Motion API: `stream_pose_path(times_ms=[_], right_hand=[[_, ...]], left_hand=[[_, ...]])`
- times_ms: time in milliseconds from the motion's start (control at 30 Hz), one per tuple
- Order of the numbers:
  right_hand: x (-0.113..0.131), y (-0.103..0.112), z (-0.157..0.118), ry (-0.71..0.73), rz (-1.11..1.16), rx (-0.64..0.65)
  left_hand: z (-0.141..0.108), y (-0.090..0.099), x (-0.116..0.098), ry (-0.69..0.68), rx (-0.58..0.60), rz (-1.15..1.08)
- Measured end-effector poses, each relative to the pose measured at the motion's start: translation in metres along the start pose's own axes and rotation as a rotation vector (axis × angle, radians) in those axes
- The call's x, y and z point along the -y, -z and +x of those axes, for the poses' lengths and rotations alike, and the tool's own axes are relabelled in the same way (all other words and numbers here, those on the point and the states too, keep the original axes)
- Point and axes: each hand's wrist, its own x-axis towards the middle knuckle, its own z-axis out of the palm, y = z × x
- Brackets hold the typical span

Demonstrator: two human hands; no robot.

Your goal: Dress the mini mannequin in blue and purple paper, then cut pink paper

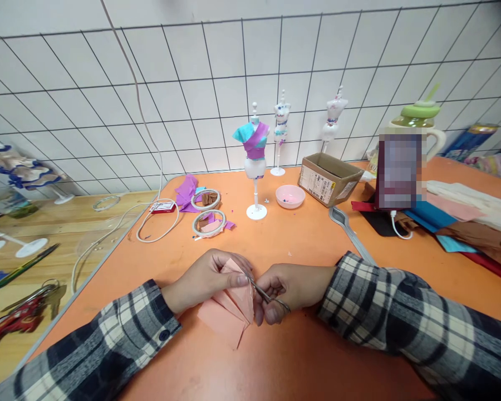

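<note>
My left hand (pixel 211 275) pinches a folded piece of peach crepe paper (pixel 229 317) between thumb and fingers, low in the middle of the view. Its pleats fan out downward over the orange table. Small metal scissors (pixel 264 292) are in my right hand (pixel 281 287), with fingers curled round the handles. The scissor blades point up and left and lie against the right edge of the paper, near my left thumb. Farther back stands a small white mannequin (pixel 255 167) wrapped in purple and turquoise strips.
Behind my hands on the orange table (pixel 192 259) are tape rolls (pixel 209 224), a pink bowl (pixel 290 196), a cardboard box (pixel 329 178) and two more mannequins. A phone (pixel 398 171), a mug and coloured paper stand right. A white cable (pixel 137 214), pen and red-handled tool lie left.
</note>
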Motion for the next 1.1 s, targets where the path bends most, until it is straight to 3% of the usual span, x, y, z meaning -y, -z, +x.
stream_pose_path(times_ms=[200, 500, 833, 1100], right_hand=[[-0.0008, 0.0003, 0.0007, 0.014, -0.010, 0.015], [0.0033, -0.0011, -0.0001, -0.020, -0.026, -0.072], [0.0059, -0.0007, 0.0000, 0.038, -0.050, 0.027], [0.0001, 0.0011, 0.0000, 0.036, -0.062, -0.014]], left_hand=[[0.0000, -0.0005, 0.0011, -0.009, 0.052, 0.005], [-0.0051, -0.0001, -0.0010, 0.054, -0.137, -0.051], [-0.0023, -0.0027, -0.0047, 0.021, 0.041, -0.034], [-0.0013, -0.0014, -0.0025, 0.049, 0.022, -0.029]])
